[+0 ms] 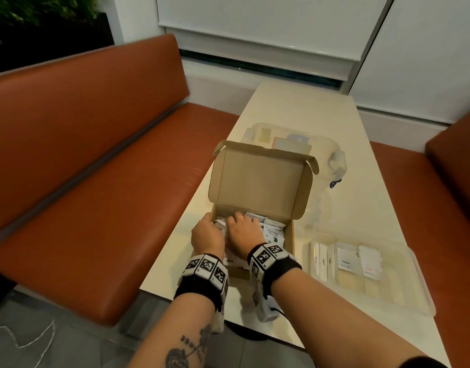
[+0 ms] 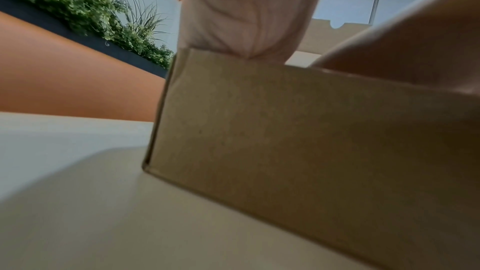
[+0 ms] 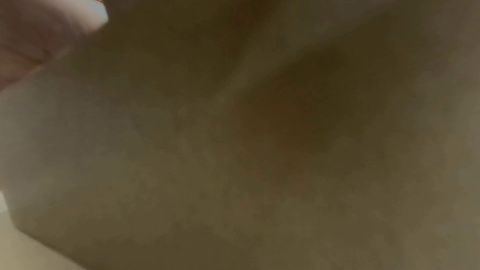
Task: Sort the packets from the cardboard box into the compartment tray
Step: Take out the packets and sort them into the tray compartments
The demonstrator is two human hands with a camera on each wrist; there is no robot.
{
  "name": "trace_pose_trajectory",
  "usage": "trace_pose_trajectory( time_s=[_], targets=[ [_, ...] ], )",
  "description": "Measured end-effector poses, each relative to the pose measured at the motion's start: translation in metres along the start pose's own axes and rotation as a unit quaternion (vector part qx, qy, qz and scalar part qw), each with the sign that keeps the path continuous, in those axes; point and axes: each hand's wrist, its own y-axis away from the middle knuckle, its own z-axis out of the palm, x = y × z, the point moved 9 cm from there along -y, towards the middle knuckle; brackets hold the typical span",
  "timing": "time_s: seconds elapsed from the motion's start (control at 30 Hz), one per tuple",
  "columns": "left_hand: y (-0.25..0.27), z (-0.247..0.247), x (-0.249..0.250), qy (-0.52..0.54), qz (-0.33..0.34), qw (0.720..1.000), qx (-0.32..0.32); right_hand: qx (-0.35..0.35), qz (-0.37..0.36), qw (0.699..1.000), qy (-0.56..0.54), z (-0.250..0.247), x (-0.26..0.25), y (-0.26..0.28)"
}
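- Packets (image 1: 273, 231) are seen heaped in the open cardboard box (image 1: 260, 181), which stands on the pale desk (image 1: 289, 102) near its left edge, with the lid raised at the far side.
- One white packet printed "Stevia" is visible on top, just right of the right hand (image 1: 243, 231).
- Both hands are placed inside the box, over the packets, side by side and almost touching.
- The left hand (image 1: 207, 236) is held at the box's left wall; in the left wrist view a thumb (image 2: 246, 17) is seen lying on the top edge of that wall.
- How the fingers of either hand are set, spread or pinching, cannot be told, as they are hidden under the backs of the hands; the right wrist view is blurred and dark.
- The compartment tray (image 1: 420, 282), clear plastic, is placed on the desk to the right of the box, apart from it; white stick packets and two flat white sachets are seen in its far compartments.
- A clear lidded container (image 1: 332, 147) is set beyond the box, partly hidden by the lid.
- An orange bench seat (image 1: 95, 181) runs along the left of the desk.
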Motion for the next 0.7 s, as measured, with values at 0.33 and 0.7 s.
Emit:
trace_pose_trajectory(
  time_s=[0.33, 0.7],
  targets=[
    [0.003, -0.003, 0.002, 0.042, 0.004, 0.999, -0.006, -0.089, -0.013, 0.989, -0.114, 0.009, -0.007, 0.005],
    [0.018, -0.019, 0.035, 0.15, 0.044, 0.986, 0.065, 0.047, 0.083, 0.938, -0.334, -0.042, 0.055, 0.026]
  ],
)
